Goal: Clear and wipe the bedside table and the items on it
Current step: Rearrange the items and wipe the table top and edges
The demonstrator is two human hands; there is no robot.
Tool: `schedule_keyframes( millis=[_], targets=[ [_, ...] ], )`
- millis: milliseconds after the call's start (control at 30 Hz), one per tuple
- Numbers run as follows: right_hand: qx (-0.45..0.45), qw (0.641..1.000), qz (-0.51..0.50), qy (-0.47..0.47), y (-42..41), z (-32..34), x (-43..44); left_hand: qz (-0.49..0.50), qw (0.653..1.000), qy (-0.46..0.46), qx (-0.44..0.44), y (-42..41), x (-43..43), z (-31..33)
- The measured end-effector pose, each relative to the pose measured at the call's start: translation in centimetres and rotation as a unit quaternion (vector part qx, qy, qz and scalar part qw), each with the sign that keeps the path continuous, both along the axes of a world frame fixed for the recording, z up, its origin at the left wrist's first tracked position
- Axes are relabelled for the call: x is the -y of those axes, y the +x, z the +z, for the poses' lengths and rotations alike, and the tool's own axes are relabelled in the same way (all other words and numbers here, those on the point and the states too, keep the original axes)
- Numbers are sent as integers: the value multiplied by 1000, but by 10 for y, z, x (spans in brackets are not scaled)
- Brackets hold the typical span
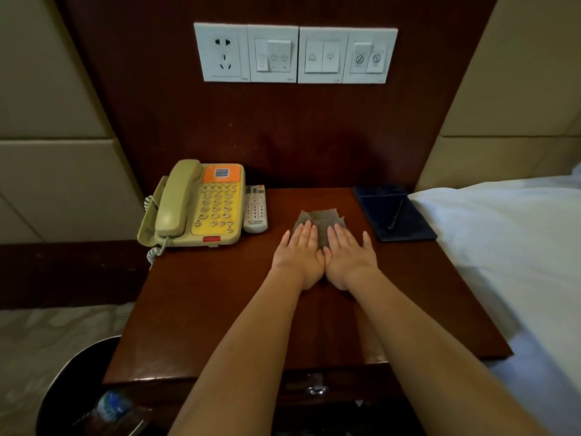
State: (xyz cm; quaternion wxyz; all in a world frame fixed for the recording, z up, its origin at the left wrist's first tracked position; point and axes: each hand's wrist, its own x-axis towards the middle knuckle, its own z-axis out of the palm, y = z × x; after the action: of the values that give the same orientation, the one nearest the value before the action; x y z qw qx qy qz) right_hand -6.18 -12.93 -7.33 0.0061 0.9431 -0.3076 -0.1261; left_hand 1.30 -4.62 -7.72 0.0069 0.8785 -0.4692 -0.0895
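Dark wood covered the wall and the table (195,316) below it. At far left, on the floor, a bin (59,385) held a bottle (111,404); I took it as the place for rubbish from the table. The phone (201,202) stood at the table's left rear corner, with the remote (255,209) just beside it on the right. Both sat at the back, so the middle lay free for wiping, as I judged.

The left hand (298,256) lay flat with straight fingers on the near part of the cloth (320,219). The right hand (349,256) lay the same way, thumbs meeting. Neither hand gripped anything. I think two flat palms were used to spread pressure over the cloth, which rested on the middle of the table, a little toward the back.

At the right rear corner lay a folder (405,228) with a pen (396,214) on it, near the bed (503,234). The spots under these items probably remained to be wiped.
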Motion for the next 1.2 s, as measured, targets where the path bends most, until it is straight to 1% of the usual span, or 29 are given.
schedule_keyframes(
  millis=[200, 333, 433, 500, 567, 633, 700, 733, 867, 967, 1067, 1100, 1200],
  targets=[
    [6, 999, 19, 41, -54, 3, -45, -3, 999, 10, -30, -48, -48, 1],
    [17, 995, 46, 90, -90, 5, -82, -16, 999, 26, -40, -79, -93, 2],
    [74, 985, 68, 142, -112, 10, -91, -41, 998, 35, -45, -89, -126, 9],
    [117, 979, 75, 148, -124, 15, -90, -62, 997, 21, -47, -89, -146, 14],
    [144, 978, 61, 136, -134, 18, -87, -69, 996, 2, -55, -84, -164, 18],
    [160, 980, 16, 116, -141, 20, -83, -65, 996, -12, -57, -80, -175, 22],
    [158, 982, -20, 101, -142, 22, -82, -65, 997, -20, -28, -80, -177, 25],
    [158, 981, -28, 107, -141, 24, -83, -67, 997, -25, -13, -80, -174, 26],
    [227, 961, -38, 153, -128, 31, -92, -69, 996, -54, -1, -83, -149, 37],
    [267, 937, -48, 221, -116, 39, -94, -81, 992, -78, -49, -87, -129, 55],
    [355, 885, -50, 296, -108, 64, -99, -50, 982, -125, -136, -88, -115, 78],
    [379, 872, -38, 307, -105, 77, -101, -38, 975, -142, -168, -84, -113, 87],
    [420, 855, 15, 305, -99, 120, -106, 9, 947, -187, -262, -73, -116, 124]
  ],
)
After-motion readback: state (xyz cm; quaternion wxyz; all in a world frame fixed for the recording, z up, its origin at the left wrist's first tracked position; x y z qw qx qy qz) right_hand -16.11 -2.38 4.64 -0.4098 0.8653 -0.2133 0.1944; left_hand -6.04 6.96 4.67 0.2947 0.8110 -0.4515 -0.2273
